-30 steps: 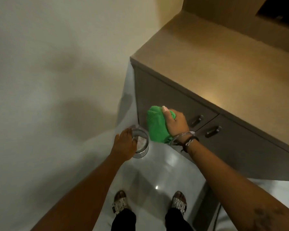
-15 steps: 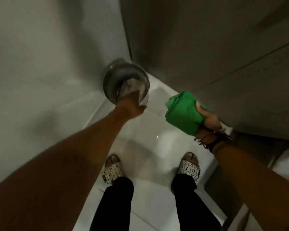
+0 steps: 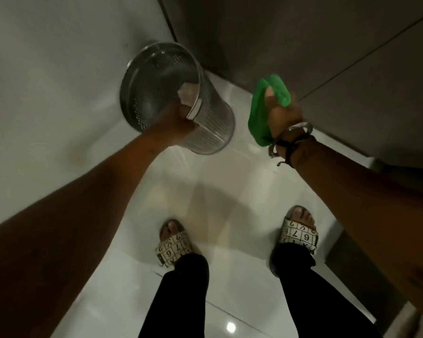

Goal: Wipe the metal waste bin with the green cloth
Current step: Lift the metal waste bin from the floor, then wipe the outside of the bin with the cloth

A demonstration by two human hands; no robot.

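The left hand (image 3: 176,123) grips the bin (image 3: 181,101) at its near rim, fingers curled over the edge and pinching the wall, so the bin hangs tilted off the floor (image 3: 205,196) with its mouth turned up toward the camera and its base swung down and to the right. The right hand (image 3: 281,115) is closed round the cloth (image 3: 261,118), which is bunched in the fist, one lobe sticking out above the thumb and a longer tail hanging by the wrist; it sits near the bin's side but apart from it, so wiping has not begun. To do this step well, I judge the cloth should be opened into a flat pad over the fingers instead of a wad, then laid on the outer wall and drawn round while the left hand turns the bin, keeping the mouth up so nothing tips out. The one-handed rim hold looks light, so firm rubbing could twist the bin loose; bracing it against a leg or the floor would help. Something pale lies inside near the rim; whether paper or a liner I cannot tell. The left fingertips are hidden inside the bin, its far side and underside are out of sight, and the wall's perforations blur.
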